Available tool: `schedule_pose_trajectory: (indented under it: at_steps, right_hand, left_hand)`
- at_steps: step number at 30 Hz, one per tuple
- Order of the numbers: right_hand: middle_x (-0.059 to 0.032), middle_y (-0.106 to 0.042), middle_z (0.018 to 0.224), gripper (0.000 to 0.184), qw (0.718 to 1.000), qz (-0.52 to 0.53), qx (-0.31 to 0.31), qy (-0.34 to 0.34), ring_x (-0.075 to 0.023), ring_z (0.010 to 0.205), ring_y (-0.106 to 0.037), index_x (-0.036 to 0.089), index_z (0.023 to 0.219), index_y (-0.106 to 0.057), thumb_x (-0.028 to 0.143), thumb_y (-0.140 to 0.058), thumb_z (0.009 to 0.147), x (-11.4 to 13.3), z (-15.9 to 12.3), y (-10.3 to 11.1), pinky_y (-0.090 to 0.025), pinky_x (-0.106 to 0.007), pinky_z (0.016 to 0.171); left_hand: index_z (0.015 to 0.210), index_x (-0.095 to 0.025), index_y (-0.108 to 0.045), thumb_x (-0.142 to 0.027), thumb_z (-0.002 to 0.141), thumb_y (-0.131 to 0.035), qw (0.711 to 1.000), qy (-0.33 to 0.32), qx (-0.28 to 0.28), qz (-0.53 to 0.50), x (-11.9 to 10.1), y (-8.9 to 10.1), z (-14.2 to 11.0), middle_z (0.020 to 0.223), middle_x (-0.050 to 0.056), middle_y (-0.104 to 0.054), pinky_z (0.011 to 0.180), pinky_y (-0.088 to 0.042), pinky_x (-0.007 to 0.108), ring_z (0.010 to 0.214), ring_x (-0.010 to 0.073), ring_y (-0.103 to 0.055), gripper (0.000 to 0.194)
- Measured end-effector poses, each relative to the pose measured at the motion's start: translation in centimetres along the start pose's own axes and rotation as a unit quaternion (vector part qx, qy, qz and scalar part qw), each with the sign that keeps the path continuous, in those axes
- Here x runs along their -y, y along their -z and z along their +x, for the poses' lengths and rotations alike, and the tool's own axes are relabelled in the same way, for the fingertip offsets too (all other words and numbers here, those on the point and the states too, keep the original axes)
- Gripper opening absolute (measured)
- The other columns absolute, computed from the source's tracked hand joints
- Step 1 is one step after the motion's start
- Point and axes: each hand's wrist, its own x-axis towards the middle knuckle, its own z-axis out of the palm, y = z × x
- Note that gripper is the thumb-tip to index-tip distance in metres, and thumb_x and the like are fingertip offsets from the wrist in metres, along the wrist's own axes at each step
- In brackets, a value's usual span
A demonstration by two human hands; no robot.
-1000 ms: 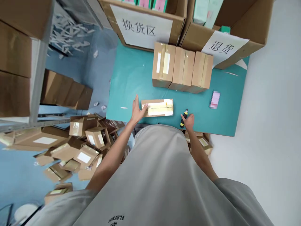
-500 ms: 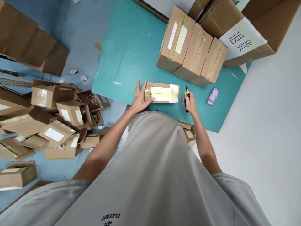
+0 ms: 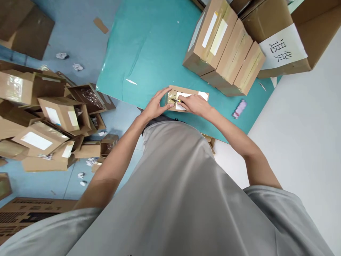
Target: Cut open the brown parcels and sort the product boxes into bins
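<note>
A small taped cardboard box (image 3: 183, 90) with white labels lies near the front edge of the green table. My left hand (image 3: 156, 105) grips its left end, with the thumb on the near side and the fingers on the far side. Closed around a yellow and black utility knife (image 3: 177, 101), my right hand (image 3: 198, 105) is over the box top. The knife's tip is at the taped left end, close to my left thumb. My right fingers cover most of the knife and part of the label; the depth of the blade cannot be seen.
Three taped boxes (image 3: 226, 46) stand in a row at the back right of the green table (image 3: 144, 46). Beside them is a large open carton (image 3: 269, 26) with a paper sign. A blurred pinkish object (image 3: 239, 108) lies rightward. Opened boxes (image 3: 60, 115) and crumpled paper cover the floor at left.
My right hand has moved left with the utility knife, from beside the box to above its left end. My left hand stays at the box. The whole view has shifted somewhat.
</note>
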Motion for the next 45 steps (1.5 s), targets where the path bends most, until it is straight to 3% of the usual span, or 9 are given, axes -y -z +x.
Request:
schedule_pose_trajectory:
  at_steps: [14,20,24,28,34,40,45]
  right_hand:
    - [-0.0240,-0.081,0.133,0.053,0.999,-0.022,0.036,-0.003,-0.0380,0.116,-0.077,0.015,0.161,-0.056,0.043,-0.033,0.123,1.1,1.0,1.8,-0.051,-0.045,0.100]
    - [-0.0255,-0.080,0.136,0.043,0.999,-0.023,0.023,0.012,-0.0346,0.125,-0.074,0.010,0.151,-0.066,0.025,-0.043,0.119,2.4,2.2,3.2,-0.049,-0.043,0.104]
    - [-0.0251,-0.082,0.132,0.036,1.000,-0.023,0.012,0.013,-0.0324,0.127,-0.073,0.009,0.139,-0.076,0.022,-0.050,0.117,2.4,3.2,2.5,-0.051,-0.041,0.102]
    - [-0.0233,-0.084,0.118,0.036,0.999,-0.041,-0.005,-0.023,-0.0373,0.119,-0.077,0.013,0.125,-0.082,0.032,-0.054,0.114,-1.1,1.7,-0.2,-0.056,-0.046,0.097]
    - [-0.0223,-0.084,0.099,0.038,0.992,0.015,-0.042,-0.118,-0.0403,0.106,-0.079,0.018,0.122,-0.084,0.041,-0.055,0.113,-9.1,-5.7,-4.0,-0.054,-0.051,0.091]
    - [-0.0220,-0.085,0.097,0.034,0.986,0.030,-0.048,-0.156,-0.0422,0.105,-0.079,0.021,0.124,-0.083,0.036,-0.054,0.112,-10.1,-8.5,-4.6,-0.052,-0.052,0.089]
    - [-0.0180,-0.085,0.099,0.031,0.975,0.129,-0.084,-0.163,-0.0389,0.100,-0.080,0.020,0.118,-0.081,0.044,-0.063,0.110,-12.1,-10.0,-5.0,-0.053,-0.046,0.088]
  left_hand:
    - [0.175,-0.029,-0.046,-0.084,0.095,-0.071,0.999,0.006,0.003,-0.031,0.8,-0.1,0.1,0.177,0.018,-0.049,0.135,-0.040,0.061,0.165,0.0418,-0.047,0.100]
    - [0.176,-0.034,-0.043,-0.085,0.093,-0.073,0.999,0.030,0.009,-0.023,2.0,-0.1,0.1,0.181,0.017,-0.045,0.132,-0.043,0.063,0.164,0.0430,-0.047,0.102]
    - [0.176,-0.033,-0.043,-0.085,0.093,-0.073,0.999,0.047,0.007,-0.007,1.9,0.0,0.0,0.180,0.018,-0.045,0.131,-0.045,0.064,0.162,0.0430,-0.049,0.103]
    - [0.176,-0.034,-0.044,-0.086,0.093,-0.072,0.999,0.052,-0.003,-0.006,1.4,0.0,-0.1,0.180,0.019,-0.045,0.125,-0.050,0.064,0.159,0.0423,-0.053,0.102]
    - [0.178,-0.032,-0.039,-0.089,0.094,-0.067,0.998,0.061,-0.006,-0.003,1.3,-0.4,-0.4,0.179,0.022,-0.046,0.121,-0.053,0.065,0.156,0.0418,-0.056,0.105]
    - [0.181,-0.032,-0.031,-0.091,0.096,-0.059,0.998,0.061,0.017,0.005,0.7,-0.5,0.0,0.181,0.022,-0.042,0.120,-0.056,0.062,0.155,0.0404,-0.058,0.107]
    - [0.181,-0.030,-0.029,-0.093,0.094,-0.060,0.997,0.078,0.013,0.011,0.4,0.5,-0.1,0.176,0.024,-0.049,0.119,-0.056,0.063,0.150,0.0406,-0.063,0.112]
